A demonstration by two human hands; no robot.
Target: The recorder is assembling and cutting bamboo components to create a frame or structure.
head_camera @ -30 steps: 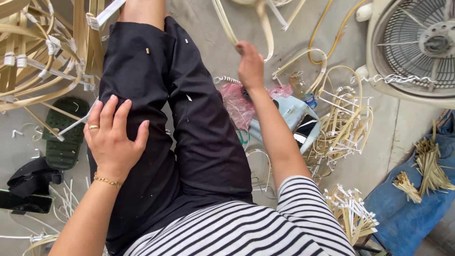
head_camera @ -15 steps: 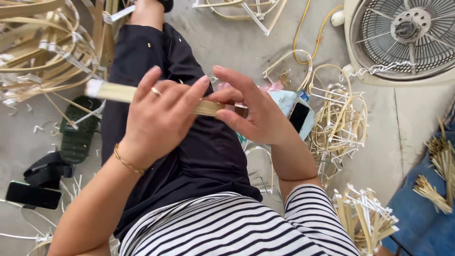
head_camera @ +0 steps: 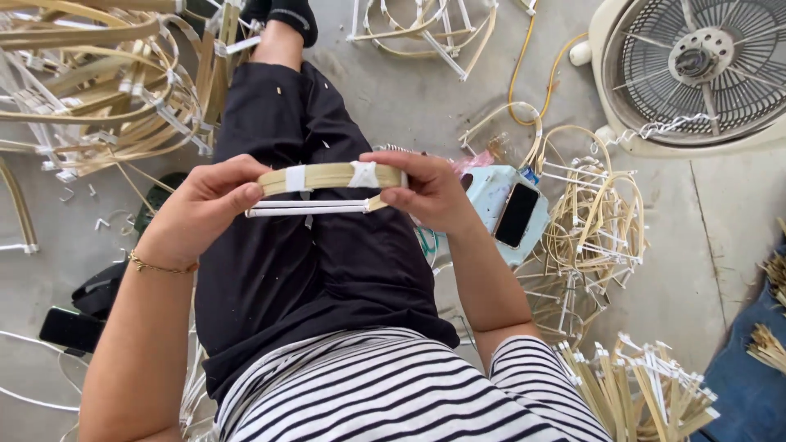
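Both hands hold a curved bamboo strip (head_camera: 327, 177) bound with white tape, level above my lap in black trousers. My left hand (head_camera: 205, 209) grips its left end, with a gold bracelet on the wrist. My right hand (head_camera: 426, 190) pinches the right end, thumb near a taped joint. A thin white-wrapped stick (head_camera: 307, 210) runs under the strip between the two hands.
A heap of bent bamboo strips (head_camera: 90, 90) lies at the left, more taped frames (head_camera: 594, 221) at the right. A phone (head_camera: 517, 214) rests on a pale blue box. A floor fan (head_camera: 696, 69) stands top right. Cut sticks (head_camera: 647, 393) lie bottom right, a dark phone (head_camera: 70, 327) at left.
My right hand came back from the pile on the floor and both hands rose to hold the bamboo strip, which has turned from edge-on to show its taped curve.
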